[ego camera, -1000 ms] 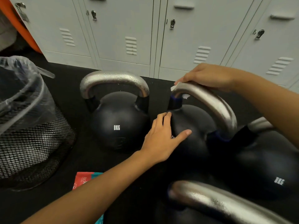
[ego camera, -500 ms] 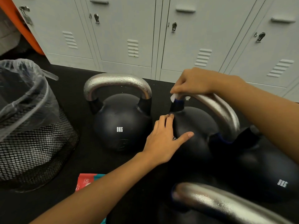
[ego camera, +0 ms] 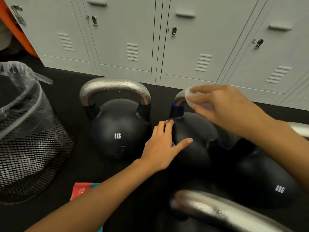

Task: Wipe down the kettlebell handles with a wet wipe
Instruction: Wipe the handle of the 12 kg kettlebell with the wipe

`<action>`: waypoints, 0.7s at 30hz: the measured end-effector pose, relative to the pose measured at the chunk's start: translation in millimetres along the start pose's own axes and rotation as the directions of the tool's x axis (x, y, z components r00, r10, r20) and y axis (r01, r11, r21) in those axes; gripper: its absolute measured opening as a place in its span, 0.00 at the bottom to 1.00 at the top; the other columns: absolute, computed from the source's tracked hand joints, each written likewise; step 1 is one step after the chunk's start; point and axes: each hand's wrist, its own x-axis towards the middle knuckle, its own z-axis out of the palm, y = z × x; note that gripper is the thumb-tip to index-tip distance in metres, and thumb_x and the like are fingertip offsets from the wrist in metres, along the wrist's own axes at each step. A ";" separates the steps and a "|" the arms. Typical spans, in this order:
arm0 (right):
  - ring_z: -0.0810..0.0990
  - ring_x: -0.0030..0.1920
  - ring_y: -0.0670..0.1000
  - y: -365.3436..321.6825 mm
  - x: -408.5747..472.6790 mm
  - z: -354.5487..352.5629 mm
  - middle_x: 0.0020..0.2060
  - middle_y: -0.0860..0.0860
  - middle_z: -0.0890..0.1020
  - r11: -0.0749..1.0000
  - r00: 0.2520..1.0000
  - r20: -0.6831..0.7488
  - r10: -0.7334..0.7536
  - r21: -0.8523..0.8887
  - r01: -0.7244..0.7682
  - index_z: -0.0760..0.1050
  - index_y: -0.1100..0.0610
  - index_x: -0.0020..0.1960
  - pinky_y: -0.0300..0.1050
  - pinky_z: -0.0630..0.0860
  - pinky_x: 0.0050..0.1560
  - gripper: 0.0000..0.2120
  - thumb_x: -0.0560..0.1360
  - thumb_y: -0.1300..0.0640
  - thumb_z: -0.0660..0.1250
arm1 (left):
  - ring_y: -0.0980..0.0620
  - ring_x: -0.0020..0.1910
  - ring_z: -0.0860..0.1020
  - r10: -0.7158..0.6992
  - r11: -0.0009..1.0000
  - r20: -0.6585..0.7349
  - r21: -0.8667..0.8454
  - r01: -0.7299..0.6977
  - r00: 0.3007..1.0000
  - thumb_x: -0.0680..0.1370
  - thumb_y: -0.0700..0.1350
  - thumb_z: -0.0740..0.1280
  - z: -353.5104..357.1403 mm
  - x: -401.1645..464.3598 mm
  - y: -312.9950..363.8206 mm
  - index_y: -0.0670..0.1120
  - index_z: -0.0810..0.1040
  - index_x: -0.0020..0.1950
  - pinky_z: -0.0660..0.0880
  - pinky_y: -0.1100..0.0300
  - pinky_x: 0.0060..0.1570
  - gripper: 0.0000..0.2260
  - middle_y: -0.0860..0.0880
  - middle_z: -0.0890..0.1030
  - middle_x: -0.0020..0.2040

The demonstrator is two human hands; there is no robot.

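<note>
Left hand (ego camera: 163, 144) is lying flat on the black ball of the middle kettlebell (ego camera: 192, 148), fingers straight and loosely spread, thumb stretched out to the right. Right hand (ego camera: 222, 106) is pinching a white wet wipe (ego camera: 192, 97) between fingertips and thumb, holding it at the left end of that kettlebell's silver handle (ego camera: 179, 98); whether the wipe is touching the metal cannot be told. Handle base is showing a blue band just below the wipe.

Writing: the left kettlebell (ego camera: 118, 131) is reading "8KG" in white on its front; its handle (ego camera: 115, 87) is glistening with droplets. The right kettlebell (ego camera: 265, 178) is also showing "8KG", tilted. A partly hidden white mark is peeking out beside the left palm, unreadable. A red and teal packet (ego camera: 82, 190) is lying on the floor near the left forearm, printed "80"; the rest too small to read.

A fourth silver handle (ego camera: 217, 210) is sitting at the bottom edge, blurred.

Containers: a black mesh bin (ego camera: 31, 156) is standing at left, lined with a clear plastic bag (ego camera: 21, 101); contents cannot be made out. Grey lockers (ego camera: 167, 39) are lining the back, on black floor (ego camera: 66, 97).
</note>
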 end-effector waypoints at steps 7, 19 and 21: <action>0.79 0.40 0.45 3.2 45.6 12.4 0.56 0.46 0.83 0.923 0.974 0.082 0.212 0.311 -0.227 0.84 0.53 0.55 0.37 0.75 0.43 0.13 0.80 0.49 0.63 | 0.56 0.70 0.60 -0.003 1.000 -0.004 0.004 0.003 1.000 0.74 0.70 0.58 -0.7 0.1 -0.9 0.50 0.55 0.76 0.71 0.51 0.59 0.37 0.56 0.60 0.70; 0.74 0.56 0.32 -4.3 -45.2 14.2 0.55 0.39 0.81 0.753 0.874 -0.127 0.469 0.575 -0.320 0.79 0.49 0.64 0.21 0.66 0.55 0.14 0.80 0.50 0.64 | 0.56 0.70 0.60 0.007 1.000 -0.025 0.010 -0.007 1.000 0.74 0.69 0.58 1.3 -0.5 0.2 0.49 0.55 0.77 0.69 0.54 0.59 0.38 0.55 0.60 0.71; 0.68 0.65 0.32 -8.5 -51.0 16.8 0.60 0.40 0.77 0.790 0.897 -0.199 0.395 0.573 -0.221 0.79 0.50 0.64 0.20 0.62 0.62 0.14 0.80 0.52 0.65 | 0.56 0.70 0.60 0.012 1.000 -0.030 0.013 -0.012 0.999 0.74 0.69 0.58 1.6 -0.6 0.8 0.49 0.55 0.77 0.69 0.55 0.59 0.38 0.55 0.60 0.71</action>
